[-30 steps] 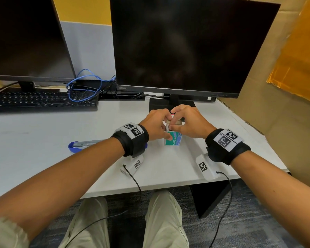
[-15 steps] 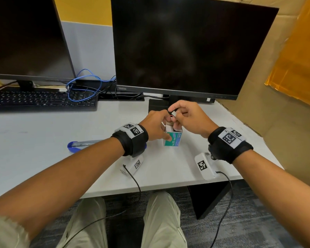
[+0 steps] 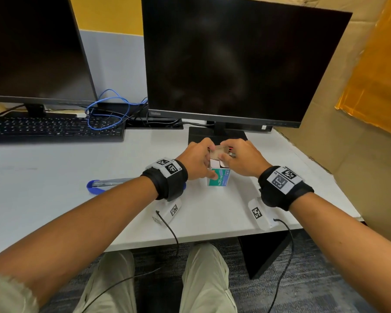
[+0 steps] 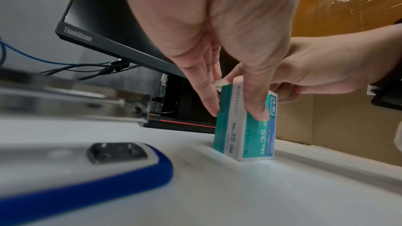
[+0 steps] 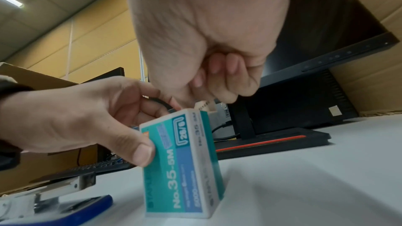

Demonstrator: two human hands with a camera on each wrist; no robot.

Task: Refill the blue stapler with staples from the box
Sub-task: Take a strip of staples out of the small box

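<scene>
A teal staple box (image 3: 219, 180) stands upright on the white desk (image 3: 54, 177). My left hand (image 3: 209, 171) grips it, thumb on the front face (image 4: 259, 114) and fingers behind. My right hand (image 3: 224, 152) is at the box's open top, its thumb and forefinger pinching the tan cardboard flap (image 3: 218, 152); its other fingers are curled (image 5: 226, 82). What is inside the box is hidden. The blue stapler (image 3: 99, 185) lies swung open on the desk to the left of the box, its metal magazine (image 4: 76, 102) raised over the blue base (image 4: 87, 186).
A black monitor's stand (image 3: 217, 134) sits just behind the box. A keyboard (image 3: 54, 129) and blue cable (image 3: 108, 109) lie at the back left. A cardboard wall (image 3: 348, 154) borders the desk's right edge. White tagged sensor units (image 3: 261, 213) hang under both wrists.
My right hand lifted slightly above the box top, then came back down onto the flap. The left hand and box stayed put.
</scene>
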